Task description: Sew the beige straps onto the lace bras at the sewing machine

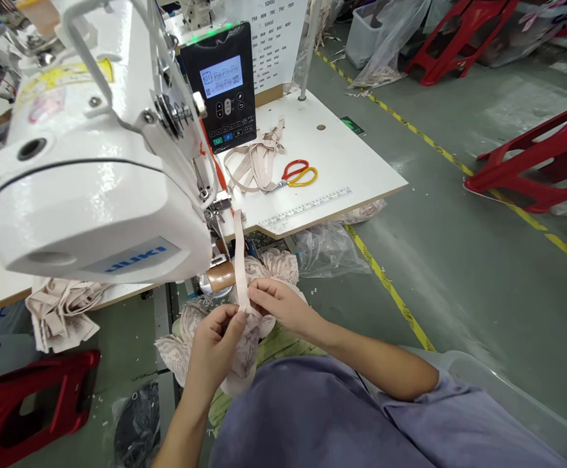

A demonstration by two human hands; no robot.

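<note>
A beige strap (240,260) runs down from beside the needle area of the white sewing machine (93,214). My left hand (219,335) pinches its lower end, thumb against the fingers. From the other side my right hand (276,300) pinches the strap and the fabric joined to it, close to my left fingertips. Beige lace fabric (190,325) hangs in folds below and behind both hands, over my lap. Exactly where strap and lace meet is partly covered by my fingers.
On the white table (366,166) lie red-and-yellow-handled scissors (299,174), a bundle of beige straps (259,159) and a ruler strip (307,207). A control panel (225,88) stands behind. More beige pieces (66,312) hang at left. Red stools (541,156) stand on the floor.
</note>
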